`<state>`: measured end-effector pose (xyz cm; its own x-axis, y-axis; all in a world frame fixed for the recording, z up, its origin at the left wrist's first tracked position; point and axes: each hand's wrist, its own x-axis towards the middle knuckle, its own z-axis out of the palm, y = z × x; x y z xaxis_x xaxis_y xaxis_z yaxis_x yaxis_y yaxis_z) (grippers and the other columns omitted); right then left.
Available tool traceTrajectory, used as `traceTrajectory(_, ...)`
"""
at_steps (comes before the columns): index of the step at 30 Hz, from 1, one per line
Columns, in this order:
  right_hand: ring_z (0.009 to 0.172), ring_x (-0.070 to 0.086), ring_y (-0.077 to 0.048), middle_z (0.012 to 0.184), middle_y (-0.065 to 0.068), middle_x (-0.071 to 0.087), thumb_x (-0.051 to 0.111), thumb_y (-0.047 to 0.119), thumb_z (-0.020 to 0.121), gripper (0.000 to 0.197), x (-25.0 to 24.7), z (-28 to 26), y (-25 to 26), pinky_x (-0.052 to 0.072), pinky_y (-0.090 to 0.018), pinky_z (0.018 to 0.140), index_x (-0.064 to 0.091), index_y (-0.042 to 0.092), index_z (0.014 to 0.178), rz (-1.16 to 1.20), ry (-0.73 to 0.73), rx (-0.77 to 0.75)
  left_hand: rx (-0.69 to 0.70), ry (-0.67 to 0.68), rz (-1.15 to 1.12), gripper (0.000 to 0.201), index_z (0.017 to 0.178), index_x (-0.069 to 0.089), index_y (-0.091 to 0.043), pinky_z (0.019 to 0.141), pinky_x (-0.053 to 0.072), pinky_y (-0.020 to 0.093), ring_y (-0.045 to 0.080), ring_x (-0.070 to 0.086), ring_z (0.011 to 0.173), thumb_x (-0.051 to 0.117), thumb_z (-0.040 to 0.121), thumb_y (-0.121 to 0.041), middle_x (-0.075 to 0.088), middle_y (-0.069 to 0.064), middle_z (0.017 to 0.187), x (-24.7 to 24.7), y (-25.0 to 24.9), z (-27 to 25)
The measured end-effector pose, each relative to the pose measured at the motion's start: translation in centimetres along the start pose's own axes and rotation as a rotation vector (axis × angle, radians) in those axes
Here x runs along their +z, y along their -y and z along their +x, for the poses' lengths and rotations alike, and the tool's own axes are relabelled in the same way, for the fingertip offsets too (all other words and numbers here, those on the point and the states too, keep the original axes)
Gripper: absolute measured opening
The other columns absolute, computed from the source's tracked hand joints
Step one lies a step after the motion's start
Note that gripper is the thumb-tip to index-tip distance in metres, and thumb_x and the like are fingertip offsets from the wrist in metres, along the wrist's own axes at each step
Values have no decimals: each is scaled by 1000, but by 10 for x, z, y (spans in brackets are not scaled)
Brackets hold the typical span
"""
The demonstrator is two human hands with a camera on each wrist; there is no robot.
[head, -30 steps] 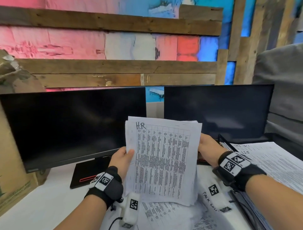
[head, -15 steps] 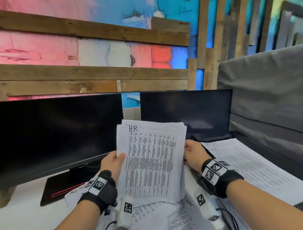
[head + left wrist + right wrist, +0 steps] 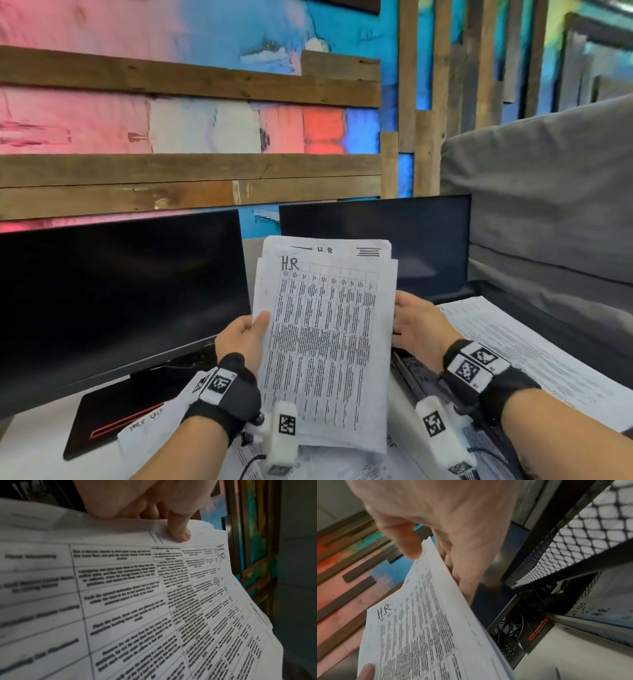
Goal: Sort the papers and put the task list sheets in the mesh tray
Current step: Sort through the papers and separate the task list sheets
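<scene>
Head view: the stack of white printed sheets headed "H.R" (image 3: pixel 325 342) has fanned since a moment ago, a second sheet now peeking above the first. The left hand (image 3: pixel 241 337) and right hand (image 3: pixel 416 325) both grip its edges before two black monitors (image 3: pixel 120 294).

Left wrist: a thumb (image 3: pixel 178 530) pinches the top sheet.

Right wrist: a black mesh tray (image 3: pixel 570 545) beside the stack holds white paper.

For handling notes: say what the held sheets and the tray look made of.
Sheets: thin matte white paper, it seems; they bow and curl at the edges between both hands and carry black print.
Tray: probably black-coated metal mesh; a diamond lattice in solid dark rails with a dull sheen.
</scene>
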<state>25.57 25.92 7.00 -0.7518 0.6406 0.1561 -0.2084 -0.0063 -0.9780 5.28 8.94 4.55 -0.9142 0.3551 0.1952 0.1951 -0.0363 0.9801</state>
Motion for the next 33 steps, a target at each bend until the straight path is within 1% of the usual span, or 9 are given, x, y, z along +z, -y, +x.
traceTrajectory(3,106,65,-23,116,-2,68,51,-4,83,47,-3,-11,3,54,-44,89,55,21,123,-223,23,-14,-8,15,-61,20,73,69,-15,78,57,38,26,69,77,67,86,-30,72,7,77,14,-9,-9)
traceTrajectory(8,97,64,-19,102,1,68,56,3,91,23,-19,-13,14,50,-31,86,66,12,109,-749,-356,-120,-30,135,-27,39,68,65,-6,70,45,29,22,53,69,58,90,-37,63,12,72,45,-24,-14)
traceTrajectory(12,93,64,-25,97,-7,70,54,4,92,20,-48,-24,27,50,-34,83,70,11,101,-796,-458,-66,-5,286,70,23,72,66,-10,75,52,38,25,56,75,55,89,-19,66,17,80,59,-24,-18)
traceTrajectory(15,92,65,-26,100,-8,70,57,7,91,18,-71,-39,34,53,-42,88,69,10,104,-753,-521,-29,98,369,203,30,114,68,-8,97,49,36,26,62,105,51,91,0,66,11,116,65,-20,-26)
traceTrajectory(17,86,67,-23,94,-5,71,58,5,89,15,-81,-52,35,55,-41,82,70,11,96,-692,-531,-23,162,361,281,36,121,64,-7,101,45,29,25,59,112,51,89,4,62,10,125,73,-17,-32)
traceTrajectory(20,76,64,-18,84,-3,68,58,1,87,18,-92,-70,39,52,-33,73,66,15,79,-676,-584,-34,206,323,308,38,119,66,-8,88,42,17,21,60,106,52,87,7,63,10,122,88,-12,-34)
traceTrajectory(27,86,67,-33,89,-13,71,54,2,86,21,-129,-86,55,55,-47,83,64,18,76,-740,-803,-16,-23,325,661,50,133,46,-11,98,42,33,33,52,119,61,85,-11,53,15,132,82,13,-26)
traceTrajectory(30,88,66,-32,91,-11,70,53,2,88,19,-132,-87,50,54,-42,85,64,16,82,-768,-800,6,-34,423,920,25,110,66,-11,84,47,29,28,59,106,58,87,-14,62,11,115,72,14,-25)
traceTrajectory(33,90,64,-32,92,-12,68,52,3,89,19,-131,-84,42,52,-37,83,68,12,90,-792,-806,23,-14,461,906,17,84,72,-17,75,46,25,24,60,90,58,86,-9,67,5,97,64,14,-21)
